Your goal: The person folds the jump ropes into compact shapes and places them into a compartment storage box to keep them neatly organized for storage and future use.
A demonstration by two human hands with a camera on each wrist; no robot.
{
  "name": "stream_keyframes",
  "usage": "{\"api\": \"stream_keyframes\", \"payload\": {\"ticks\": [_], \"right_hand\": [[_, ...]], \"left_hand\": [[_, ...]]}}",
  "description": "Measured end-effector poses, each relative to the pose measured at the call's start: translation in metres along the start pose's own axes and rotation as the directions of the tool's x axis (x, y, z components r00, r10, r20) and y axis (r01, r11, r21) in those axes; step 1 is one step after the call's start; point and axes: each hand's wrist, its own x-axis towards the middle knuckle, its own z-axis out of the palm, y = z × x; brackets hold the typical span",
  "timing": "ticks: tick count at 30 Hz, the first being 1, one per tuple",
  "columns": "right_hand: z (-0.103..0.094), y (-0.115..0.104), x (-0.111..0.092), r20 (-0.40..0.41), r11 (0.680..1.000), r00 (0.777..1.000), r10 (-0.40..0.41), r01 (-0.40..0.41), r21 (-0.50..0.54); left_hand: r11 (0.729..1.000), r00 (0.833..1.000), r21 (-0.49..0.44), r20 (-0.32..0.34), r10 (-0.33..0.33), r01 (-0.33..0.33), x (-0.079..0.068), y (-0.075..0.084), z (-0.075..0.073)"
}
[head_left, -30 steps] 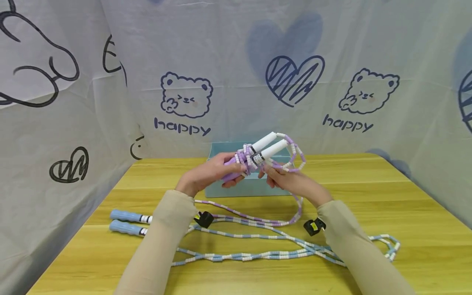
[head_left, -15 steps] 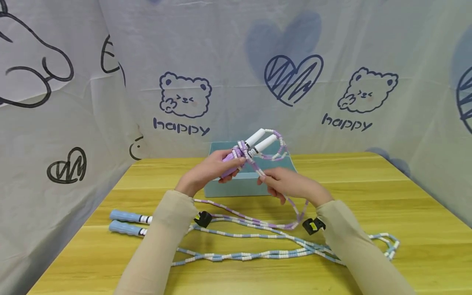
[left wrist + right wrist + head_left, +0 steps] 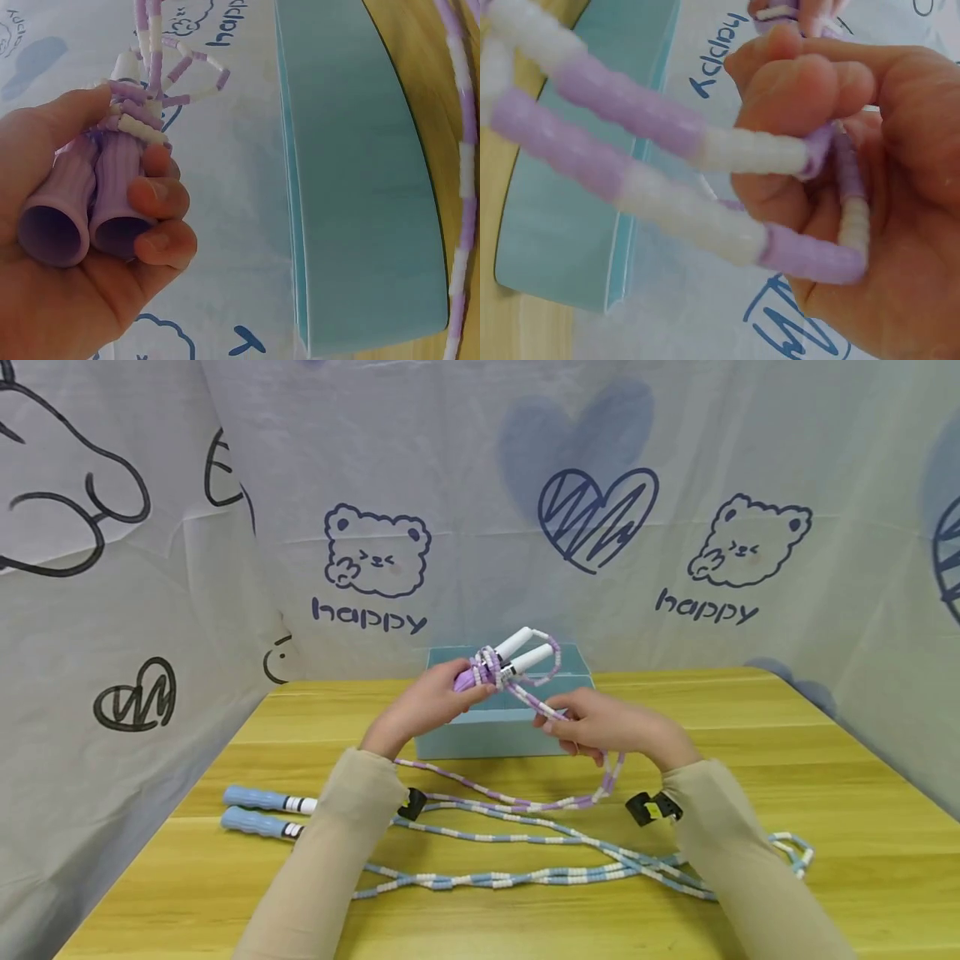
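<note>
Closely curled left hand (image 3: 426, 703) round purple handles (image 3: 118, 169), right hand (image 3: 611, 725) gripping rope (image 3: 694, 215)

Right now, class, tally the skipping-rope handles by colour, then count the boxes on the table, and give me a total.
Purple-and-white handles: 2
Blue-and-white handles: 2
Light-blue box: 1
Total: 5
</note>
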Motion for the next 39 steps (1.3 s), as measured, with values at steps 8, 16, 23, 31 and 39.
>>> {"api": "stream_keyframes", "payload": {"ticks": [8,16,23,31,39], "right_hand": [[-0.007,-0.004,-0.007,0.005,1.000,1.000,0.030,-0.030,0.009],[-0.007,-0.013,-0.010,0.034,0.999,0.999,0.017,-0.018,0.028],[-0.015,-0.015,-0.018,0.039,0.998,0.999,0.005,-0.007,0.070],[-0.025,-0.026,-0.032,0.008,0.997,1.000,0.019,-0.020,0.069],[-0.033,-0.034,-0.041,-0.150,0.997,0.986,-0.070,0.067,-0.025]], "left_hand": [[0.998,0.999,0.057,-0.040,0.006,-0.004,0.000,-0.001,-0.004],[0.990,0.995,0.131,-0.083,-0.047,0.058,-0.002,-0.004,-0.009],[0.971,0.996,0.231,-0.082,-0.037,0.055,-0.004,0.004,-0.005],[0.955,0.996,0.287,-0.077,-0.051,0.071,-0.007,0.007,-0.005],[0.947,0.998,0.318,-0.065,-0.016,0.036,-0.006,0.009,-0.002]]}}
